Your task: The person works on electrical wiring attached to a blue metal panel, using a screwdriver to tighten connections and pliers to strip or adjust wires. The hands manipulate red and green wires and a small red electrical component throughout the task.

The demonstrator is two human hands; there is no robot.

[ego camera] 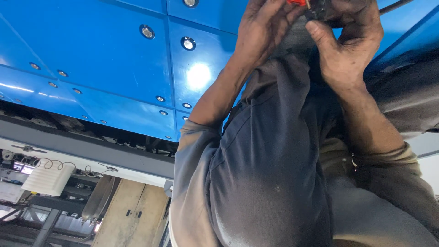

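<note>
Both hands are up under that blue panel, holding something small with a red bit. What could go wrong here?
The small dark part with the red piece sits half out of frame, pinched between the left hand and right hand; it could slip and drop toward the face. The dark cloth draped over the forearms may snag or block sight.

A blue panelled underside (pixel 105 59) spans overhead, its flat plates meeting at thin seams. Round silver bolts (pixel 188 43) sit in recessed holes across the plates, some along the seams. A bright light patch (pixel 199 75) reflects off one plate. Along the lower edge of the blue plates runs a dark grey beam (pixel 82 146), with a gap of shadow between.
</note>
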